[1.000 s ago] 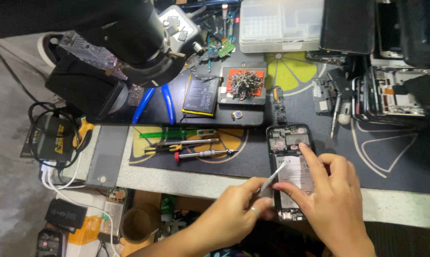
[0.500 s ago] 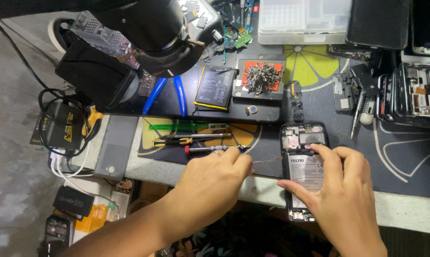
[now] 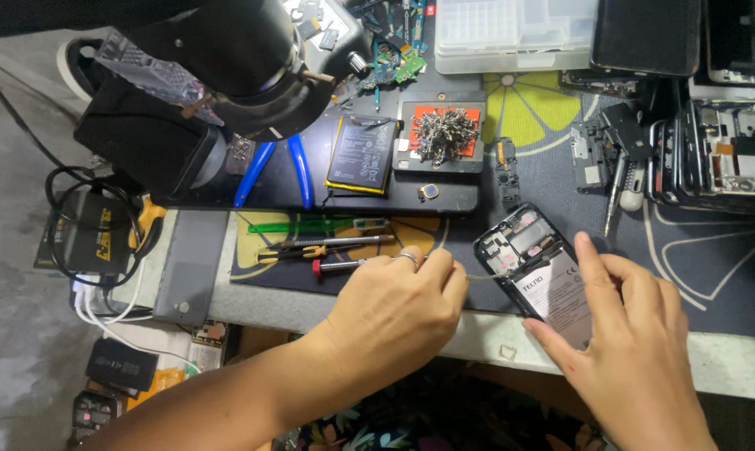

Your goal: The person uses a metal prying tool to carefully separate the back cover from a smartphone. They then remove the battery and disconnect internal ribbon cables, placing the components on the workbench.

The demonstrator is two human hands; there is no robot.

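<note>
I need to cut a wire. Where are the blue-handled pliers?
In the head view, the blue-handled pliers lie left of centre on the dark mat, beneath the black microscope, just left of the loose phone battery and above the left hand.

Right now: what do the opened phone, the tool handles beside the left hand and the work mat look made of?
Opened phone: black frame, likely matte plastic; the grey battery face looks foil-wrapped.
Blue plier handles: glossy, probably rubbery plastic sleeves.
Screwdriver: bright metal shaft, red plastic-looking cap.
Work mat: dark, dull, lies flat, probably silicone or rubber.
</note>
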